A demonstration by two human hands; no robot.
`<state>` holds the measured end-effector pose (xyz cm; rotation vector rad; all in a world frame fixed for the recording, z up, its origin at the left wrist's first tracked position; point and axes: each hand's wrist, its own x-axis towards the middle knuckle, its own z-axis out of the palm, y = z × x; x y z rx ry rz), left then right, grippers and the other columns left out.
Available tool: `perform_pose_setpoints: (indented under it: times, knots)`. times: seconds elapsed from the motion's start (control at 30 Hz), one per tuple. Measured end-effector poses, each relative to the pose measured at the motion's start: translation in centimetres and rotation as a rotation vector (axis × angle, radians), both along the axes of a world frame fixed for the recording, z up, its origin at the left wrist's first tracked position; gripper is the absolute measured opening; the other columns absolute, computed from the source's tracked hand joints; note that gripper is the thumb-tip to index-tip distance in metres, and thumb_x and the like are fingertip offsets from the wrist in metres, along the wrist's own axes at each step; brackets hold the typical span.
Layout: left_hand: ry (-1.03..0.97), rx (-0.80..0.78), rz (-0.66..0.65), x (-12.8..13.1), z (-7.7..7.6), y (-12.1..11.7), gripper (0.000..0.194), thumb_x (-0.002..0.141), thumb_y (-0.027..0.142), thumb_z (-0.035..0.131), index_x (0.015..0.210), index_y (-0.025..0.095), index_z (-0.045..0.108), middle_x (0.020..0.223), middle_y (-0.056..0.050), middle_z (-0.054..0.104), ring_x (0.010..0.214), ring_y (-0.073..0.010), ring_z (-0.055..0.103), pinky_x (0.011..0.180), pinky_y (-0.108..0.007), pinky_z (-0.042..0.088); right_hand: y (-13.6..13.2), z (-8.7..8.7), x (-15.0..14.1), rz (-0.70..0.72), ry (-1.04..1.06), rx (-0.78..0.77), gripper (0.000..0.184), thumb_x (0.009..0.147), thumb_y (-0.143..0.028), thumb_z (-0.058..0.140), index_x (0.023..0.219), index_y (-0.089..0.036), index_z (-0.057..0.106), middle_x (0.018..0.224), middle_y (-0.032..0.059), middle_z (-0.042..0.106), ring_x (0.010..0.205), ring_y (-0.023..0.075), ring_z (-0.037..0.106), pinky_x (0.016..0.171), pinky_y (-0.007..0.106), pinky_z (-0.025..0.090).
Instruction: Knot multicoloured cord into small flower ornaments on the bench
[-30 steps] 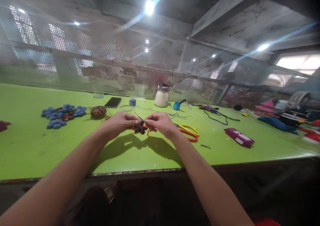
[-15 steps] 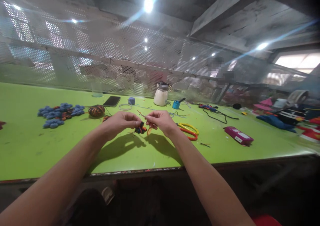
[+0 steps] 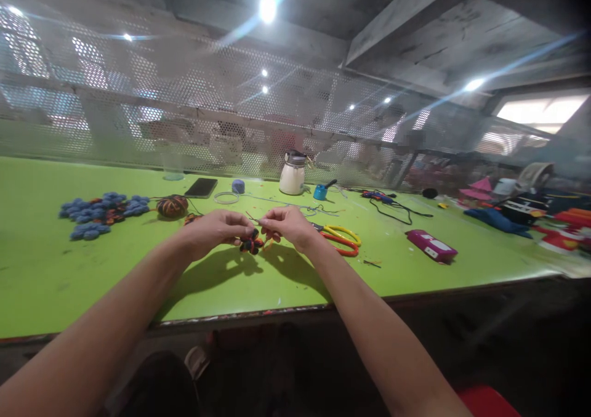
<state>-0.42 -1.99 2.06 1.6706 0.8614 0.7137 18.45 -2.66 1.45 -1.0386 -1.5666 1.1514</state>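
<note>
My left hand [image 3: 227, 227] pinches a small crocheted flower [image 3: 250, 243] in dark, red and orange yarn, held just above the green table [image 3: 217, 300]. Close beside it, my right hand [image 3: 287, 225] is closed on a thin crochet hook [image 3: 252, 218], whose tip points left; most of it is hidden by the fingers. An orange yarn strand [image 3: 268, 243] hangs below the right fingers. Left of the hands sits a multicolored yarn ball [image 3: 172, 206], and beyond it lie several blue crocheted flowers [image 3: 108, 206].
Scissors [image 3: 344, 242] with red and yellow handles lie by my right forearm. A purple box [image 3: 431, 246] is farther right. Behind stand a phone [image 3: 201, 188], a white jug [image 3: 292, 175] and a blue pot [image 3: 320, 191]. A perforated screen [image 3: 221, 121] borders the back.
The flower has turned and sits slightly lower, more of it showing. My right hand remains close to it. The whole view has shifted a little.
</note>
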Motion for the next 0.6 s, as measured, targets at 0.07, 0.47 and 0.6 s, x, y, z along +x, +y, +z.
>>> perform_pose_setpoints:
  times: [0.07, 0.47, 0.6]
  knots:
    - [0.001, -0.014, -0.008, 0.03, 0.02, -0.06, 0.018, 0.069, 0.033, 0.072, 0.074, 0.016, 0.068, 0.074, -0.003, 0.068, 0.070, -0.0136, 0.057, 0.066, -0.026, 0.041, 0.04, -0.05, -0.02, -0.006, 0.000, -0.004, 0.014, 0.070, -0.017, 0.069, 0.062, -0.011, 0.061, 0.051, 0.0003, 0.061, 0.042, 0.0068, 0.052, 0.038, 0.018, 0.036]
    - [0.005, 0.011, 0.009, -0.04, -0.23, 0.11, 0.023, 0.065, 0.037, 0.074, 0.075, 0.016, 0.071, 0.077, -0.006, 0.070, 0.072, -0.0174, 0.059, 0.070, -0.030, 0.043, -0.20, 0.19, -0.09, -0.043, -0.002, 0.024, 0.012, 0.067, -0.020, 0.072, 0.063, -0.012, 0.064, 0.054, 0.0001, 0.061, 0.051, 0.0083, 0.054, 0.046, 0.019, 0.041]
    - [-0.002, 0.014, 0.009, -0.03, -0.13, 0.04, 0.024, 0.064, 0.036, 0.075, 0.076, 0.016, 0.071, 0.077, -0.005, 0.069, 0.071, -0.0173, 0.059, 0.070, -0.031, 0.043, -0.16, 0.14, -0.03, -0.038, -0.011, 0.047, 0.015, 0.064, -0.024, 0.074, 0.063, -0.013, 0.065, 0.053, -0.0019, 0.058, 0.047, 0.0066, 0.047, 0.048, 0.021, 0.040]
